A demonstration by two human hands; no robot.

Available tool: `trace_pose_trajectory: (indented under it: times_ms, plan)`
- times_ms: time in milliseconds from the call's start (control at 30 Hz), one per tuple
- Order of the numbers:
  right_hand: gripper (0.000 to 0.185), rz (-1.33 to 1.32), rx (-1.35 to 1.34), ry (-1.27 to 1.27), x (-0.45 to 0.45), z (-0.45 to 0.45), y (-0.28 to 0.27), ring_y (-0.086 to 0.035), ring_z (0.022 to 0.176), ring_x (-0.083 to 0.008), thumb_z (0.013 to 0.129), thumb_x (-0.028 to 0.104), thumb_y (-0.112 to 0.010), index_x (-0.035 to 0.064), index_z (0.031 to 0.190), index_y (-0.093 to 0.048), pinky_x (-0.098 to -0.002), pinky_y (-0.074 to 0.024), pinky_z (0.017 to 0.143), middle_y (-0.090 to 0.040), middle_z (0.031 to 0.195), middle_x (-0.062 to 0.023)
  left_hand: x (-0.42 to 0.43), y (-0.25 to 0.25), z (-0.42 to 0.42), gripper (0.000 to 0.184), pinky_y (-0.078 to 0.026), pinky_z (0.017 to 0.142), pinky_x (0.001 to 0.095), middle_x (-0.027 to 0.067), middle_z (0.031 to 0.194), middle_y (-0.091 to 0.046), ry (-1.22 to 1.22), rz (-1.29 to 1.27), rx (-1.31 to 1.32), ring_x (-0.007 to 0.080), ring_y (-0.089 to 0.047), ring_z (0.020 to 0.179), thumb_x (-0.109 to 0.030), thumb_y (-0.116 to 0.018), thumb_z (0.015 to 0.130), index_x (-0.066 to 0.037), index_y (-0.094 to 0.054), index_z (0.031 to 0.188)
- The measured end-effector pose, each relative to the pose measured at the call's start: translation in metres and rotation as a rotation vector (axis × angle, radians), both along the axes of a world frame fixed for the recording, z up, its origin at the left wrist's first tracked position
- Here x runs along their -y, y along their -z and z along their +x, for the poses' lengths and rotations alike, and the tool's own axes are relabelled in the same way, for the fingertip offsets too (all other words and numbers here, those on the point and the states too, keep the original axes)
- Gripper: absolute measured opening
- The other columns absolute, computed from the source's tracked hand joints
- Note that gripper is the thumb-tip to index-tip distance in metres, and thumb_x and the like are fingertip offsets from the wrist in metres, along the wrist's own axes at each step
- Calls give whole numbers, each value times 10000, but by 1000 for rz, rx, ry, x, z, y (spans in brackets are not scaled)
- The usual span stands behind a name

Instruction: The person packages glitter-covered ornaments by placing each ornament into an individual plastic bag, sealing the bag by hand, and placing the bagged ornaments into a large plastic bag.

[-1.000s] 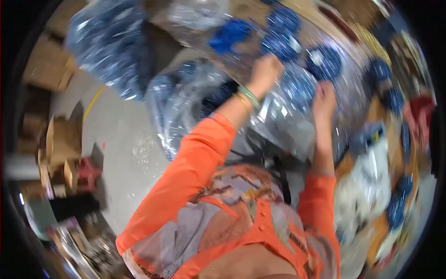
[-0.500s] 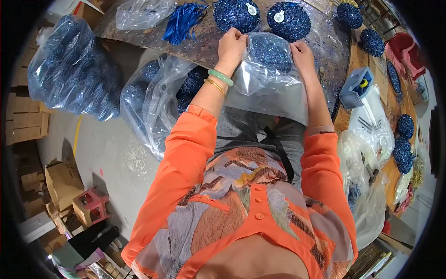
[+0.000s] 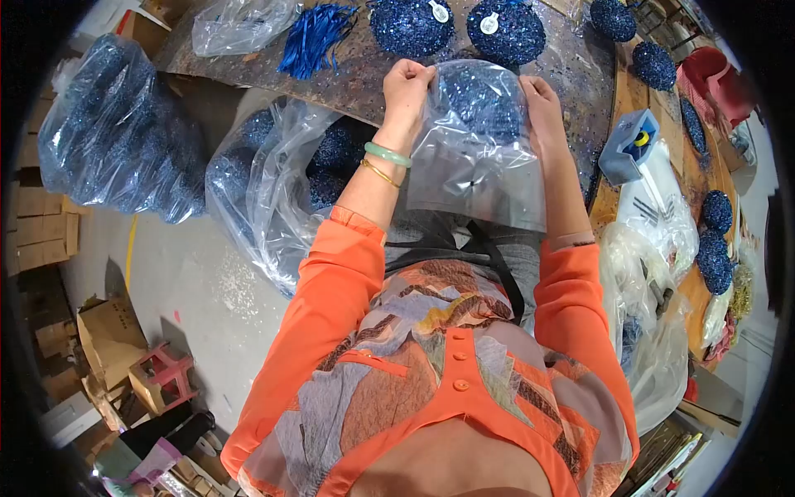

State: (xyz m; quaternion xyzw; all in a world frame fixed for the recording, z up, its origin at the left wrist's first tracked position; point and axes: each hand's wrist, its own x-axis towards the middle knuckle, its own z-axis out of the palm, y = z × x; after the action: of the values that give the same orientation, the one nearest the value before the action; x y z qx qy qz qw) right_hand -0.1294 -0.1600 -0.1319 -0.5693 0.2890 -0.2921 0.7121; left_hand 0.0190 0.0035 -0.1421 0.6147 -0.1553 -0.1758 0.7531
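A clear plastic bag (image 3: 472, 178) hangs over the front edge of the worktable, with a glittery blue ball (image 3: 480, 103) inside its far end. My left hand (image 3: 406, 95) is closed on the bag's left side. On the right side, my right hand (image 3: 542, 108) pinches the bag's edge. Beyond the bag lie two more glittery balls with white round tags, a left one (image 3: 406, 29) and a right one (image 3: 507, 37). A bunch of shiny blue strips (image 3: 316, 40) is left of them.
Large bags of blue balls (image 3: 124, 132) stand at the left, another open bag (image 3: 273, 174) nearer. On the right are a blue-grey holder (image 3: 629, 147), plastic bags (image 3: 642, 290) and more balls (image 3: 715, 261). A red stool (image 3: 166, 377) stands on the floor.
The view has steadied and shifted. Since the first frame the bag has come nearer my body, held between both hands; over the last half second its lower part has spread and wrinkled slightly.
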Motion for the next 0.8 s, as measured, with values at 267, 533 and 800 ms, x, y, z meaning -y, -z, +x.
trace_pose_trajectory:
  times_ms: [267, 533, 800]
  plan:
    - [88, -296, 255, 68, -44, -30, -27, -544, 849, -68, 939, 108, -558, 34, 915, -599, -207, -413, 787, -645, 962, -26, -19, -1, -23, 72, -443, 612, 212, -20, 751, -603, 306, -343, -455, 54, -549, 680, -30, -607, 883, -79, -588, 833]
    - [94, -59, 161, -35, -28, -53, -24, -531, 941, -85, 948, 108, -547, 25, 915, -575, -223, -400, 848, -631, 1119, -111, -20, -15, -37, 58, -418, 606, 193, -31, 775, -606, 213, -242, -189, 47, -532, 697, -57, -633, 880, -90, -603, 843]
    - [95, -391, 125, 101, -55, -62, -44, -532, 876, -74, 950, 96, -539, 13, 912, -566, -204, -405, 797, -651, 1084, -108, -26, -24, -40, 60, -458, 668, 205, -20, 820, -608, 345, -407, -371, 67, -553, 735, -40, -593, 894, -98, -584, 879]
